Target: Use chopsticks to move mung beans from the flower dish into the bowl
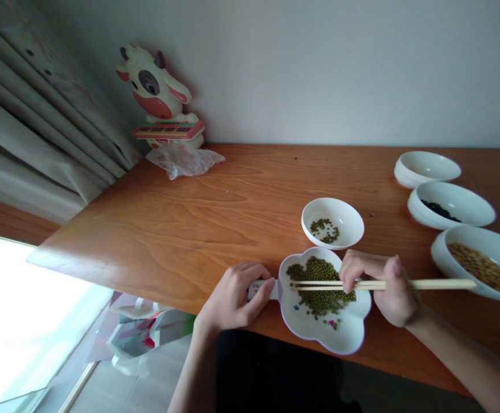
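Flower-shaped dish (314,330) w/ green beans (321,284) sits at near table edge. Chopsticks (362,284) lie across it, tips over beans, pinched tight in right hand (383,287), fingers curled. Left hand (233,298) at dish's left side, fingers closed on its small handle (261,288). Just behind dish: small bowl (333,222), few beans inside. Right of dish: three more bowls (450,203). Far left of dish: cow figure (159,94).

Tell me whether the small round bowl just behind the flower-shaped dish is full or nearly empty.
Nearly empty: the small round bowl holds only a thin scatter of green beans, with most of its white bottom bare.
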Demonstrator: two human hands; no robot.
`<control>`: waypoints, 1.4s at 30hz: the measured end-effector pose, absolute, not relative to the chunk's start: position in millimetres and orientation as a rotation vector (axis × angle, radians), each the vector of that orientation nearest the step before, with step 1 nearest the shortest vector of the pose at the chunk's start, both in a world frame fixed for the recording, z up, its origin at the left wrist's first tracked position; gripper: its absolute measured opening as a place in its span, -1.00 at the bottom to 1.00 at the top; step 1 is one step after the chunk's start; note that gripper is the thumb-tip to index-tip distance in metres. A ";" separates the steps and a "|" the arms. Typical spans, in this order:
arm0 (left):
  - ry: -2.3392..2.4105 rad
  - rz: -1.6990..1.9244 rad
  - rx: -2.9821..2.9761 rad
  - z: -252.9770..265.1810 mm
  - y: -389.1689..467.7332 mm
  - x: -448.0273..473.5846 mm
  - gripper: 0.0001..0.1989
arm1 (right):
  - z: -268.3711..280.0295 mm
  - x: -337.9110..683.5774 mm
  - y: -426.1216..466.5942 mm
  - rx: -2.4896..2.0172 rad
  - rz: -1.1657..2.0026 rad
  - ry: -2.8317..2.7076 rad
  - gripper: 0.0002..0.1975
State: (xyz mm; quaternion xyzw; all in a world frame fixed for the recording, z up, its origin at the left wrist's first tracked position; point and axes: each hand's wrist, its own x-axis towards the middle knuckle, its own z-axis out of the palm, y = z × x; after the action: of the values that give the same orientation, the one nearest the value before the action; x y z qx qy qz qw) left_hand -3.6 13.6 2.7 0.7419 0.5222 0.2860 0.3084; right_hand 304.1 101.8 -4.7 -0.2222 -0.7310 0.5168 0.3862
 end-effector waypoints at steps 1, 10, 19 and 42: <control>1.380 0.751 1.959 2.8 13.6 -3.6 -0.70 | -4.9 304.0 101.9 -0.562 1.312 -1.854 -0.23; 1.367 0.736 1.954 3.1 13.1 -4.6 -0.71 | -2.8 304.3 103.2 -0.577 1.334 -1.869 -0.21; 1.384 0.738 1.957 4.9 12.9 -3.8 -0.71 | 0.7 305.0 104.6 -0.595 1.358 -1.955 -0.24; 1.392 0.751 1.973 5.4 13.1 -2.5 -0.70 | -5.4 305.6 103.1 -0.580 1.355 -1.892 -0.26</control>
State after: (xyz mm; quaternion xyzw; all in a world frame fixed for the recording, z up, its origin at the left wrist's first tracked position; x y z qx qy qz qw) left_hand -2.5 13.1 5.4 0.7439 0.5247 0.2831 0.3019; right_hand 305.6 103.1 -5.4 -0.2254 -0.7351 0.5263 0.3631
